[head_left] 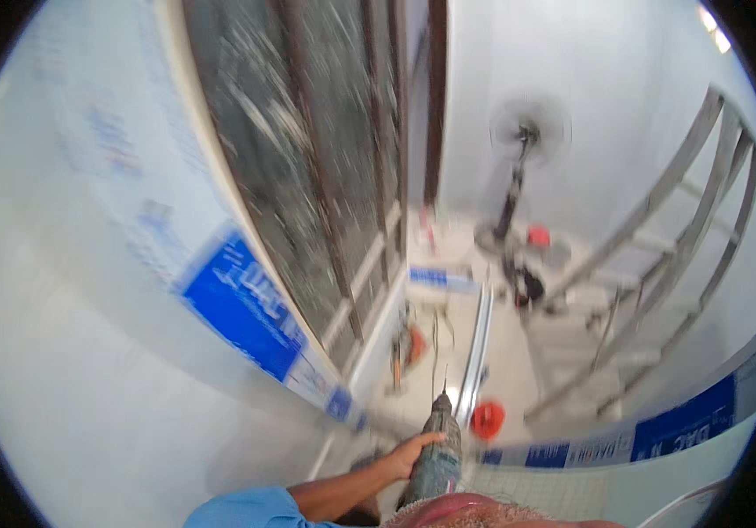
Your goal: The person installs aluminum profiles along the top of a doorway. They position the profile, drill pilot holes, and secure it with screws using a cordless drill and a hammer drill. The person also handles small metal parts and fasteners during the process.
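Grey-green drill: low at centre, close below you; bit points away from your body, probably to keep the tip clear of you.
Left hand: wraps the housing behind the chuck, likely steadying the nose-end weight.
Fingers: one digit lies across the top of the casing; the rest curl out of sight, so you cannot tell their spread.
Left forearm: reaches in from your blue sleeve, slanting up and inward.
Right hand: not visible; its grip cannot be told.
Metal strips: lengthwise on the floor beyond the drill, perhaps laid flat for stability.
Ladder: stands to your right, near the wall, seemingly parked aside.
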Tool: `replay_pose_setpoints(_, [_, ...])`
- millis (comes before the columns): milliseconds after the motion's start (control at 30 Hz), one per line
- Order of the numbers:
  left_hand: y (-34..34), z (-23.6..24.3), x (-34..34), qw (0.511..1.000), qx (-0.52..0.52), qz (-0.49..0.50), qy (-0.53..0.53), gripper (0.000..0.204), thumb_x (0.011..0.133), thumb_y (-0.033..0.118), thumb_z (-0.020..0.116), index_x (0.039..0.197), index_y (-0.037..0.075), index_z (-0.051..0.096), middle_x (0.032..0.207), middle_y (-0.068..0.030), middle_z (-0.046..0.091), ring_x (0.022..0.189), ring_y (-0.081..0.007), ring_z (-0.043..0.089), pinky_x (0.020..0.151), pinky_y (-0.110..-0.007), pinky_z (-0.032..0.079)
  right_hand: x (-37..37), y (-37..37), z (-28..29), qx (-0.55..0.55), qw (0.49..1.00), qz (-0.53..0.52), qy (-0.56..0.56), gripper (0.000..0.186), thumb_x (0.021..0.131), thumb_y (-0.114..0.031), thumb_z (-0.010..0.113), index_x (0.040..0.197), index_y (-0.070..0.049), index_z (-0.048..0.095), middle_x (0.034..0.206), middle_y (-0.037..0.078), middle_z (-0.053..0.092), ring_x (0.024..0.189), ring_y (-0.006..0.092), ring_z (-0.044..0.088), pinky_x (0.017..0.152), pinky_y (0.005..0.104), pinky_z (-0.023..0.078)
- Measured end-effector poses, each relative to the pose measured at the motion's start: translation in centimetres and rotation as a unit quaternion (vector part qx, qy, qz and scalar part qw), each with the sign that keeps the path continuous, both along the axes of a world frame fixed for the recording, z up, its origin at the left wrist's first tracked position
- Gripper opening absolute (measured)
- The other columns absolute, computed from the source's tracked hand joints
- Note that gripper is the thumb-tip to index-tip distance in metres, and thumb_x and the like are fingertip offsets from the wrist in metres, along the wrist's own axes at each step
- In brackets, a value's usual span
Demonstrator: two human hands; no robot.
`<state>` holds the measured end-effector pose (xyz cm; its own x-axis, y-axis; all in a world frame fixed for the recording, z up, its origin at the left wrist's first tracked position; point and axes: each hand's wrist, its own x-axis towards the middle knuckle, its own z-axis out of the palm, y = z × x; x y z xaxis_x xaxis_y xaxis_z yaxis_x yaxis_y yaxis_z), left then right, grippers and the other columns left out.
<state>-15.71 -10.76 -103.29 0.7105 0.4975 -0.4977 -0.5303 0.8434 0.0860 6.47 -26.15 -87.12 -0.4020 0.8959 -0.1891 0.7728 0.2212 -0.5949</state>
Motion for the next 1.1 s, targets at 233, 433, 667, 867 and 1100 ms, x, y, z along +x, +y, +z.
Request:
replay_pose_setpoints(233, [7.8, 27.3, -1.4, 0.848, 0.443, 0.251, 0.145, 0.058, 0.094, 0.015, 0.071, 0.146, 0.001, 0.048, 0.122, -0.0115, 0.067, 0.106, -0.0208, 0.070, 0.093, -0.038, 0.059, -1.3, 11.5, 7.5, 0.474, 0.880, -0.028, 0.018, 0.067, 0.085, -0.015, 0.075, 0.148, 0.001, 0.056, 0.120, 0.031, 0.069, 0.097, 0.0455, 0.069, 0.085, 0.0560, 0.056])
replay_pose_setpoints(433, [8.0, 43.8, -2.3, 0.624, 0.653, 0.357, 0.238, 0.080, 0.093, 0.015, 0.074, 0.158, -0.002, 0.031, 0.135, -0.0160, 0.059, 0.122, -0.0221, 0.061, 0.108, -0.040, 0.048, -1.8, 24.5, 12.1, 0.632, 0.772, 0.010, 0.072, 0.066, 0.087, -0.009, 0.078, 0.147, 0.005, 0.055, 0.105, 0.027, 0.070, 0.086, 0.0425, 0.068, 0.077, 0.0518, 0.052])
replay_pose_setpoints(667, [3.2, 58.9, -5.8, 0.384, 0.731, 0.440, 0.353, 0.072, 0.094, 0.018, 0.075, 0.153, -0.005, 0.039, 0.131, -0.0159, 0.062, 0.118, -0.0220, 0.062, 0.106, -0.039, 0.050, -9.6, 26.5, 29.4, 0.721, 0.637, 0.125, 0.242, 0.099, 0.078, -0.039, 0.089, 0.145, 0.020, 0.045, 0.092, 0.018, 0.067, 0.076, 0.0323, 0.064, 0.068, 0.0458, 0.048])
replay_pose_setpoints(867, [2.0, 69.0, -9.5, 0.342, 0.740, 0.465, 0.347, 0.044, 0.094, 0.021, 0.073, 0.128, -0.005, 0.059, 0.106, -0.0092, 0.069, 0.089, -0.0150, 0.068, 0.080, -0.031, 0.059, -15.9, 26.4, 37.8, 0.721, 0.606, 0.140, 0.305, 0.096, 0.081, -0.021, 0.083, 0.155, 0.018, 0.036, 0.090, 0.018, 0.068, 0.072, 0.0331, 0.063, 0.069, 0.0443, 0.050])
replay_pose_setpoints(1100, [2.4, 72.7, -12.9, 0.325, 0.762, 0.437, 0.352, 0.035, 0.096, 0.022, 0.069, 0.119, -0.003, 0.062, 0.098, -0.0075, 0.069, 0.078, -0.0126, 0.068, 0.071, -0.030, 0.059, -20.4, 27.9, 40.6, 0.721, 0.586, 0.133, 0.345, 0.099, 0.083, -0.026, 0.089, 0.157, 0.015, 0.037, 0.071, 0.006, 0.054, 0.066, 0.0213, 0.055, 0.062, 0.0382, 0.044])
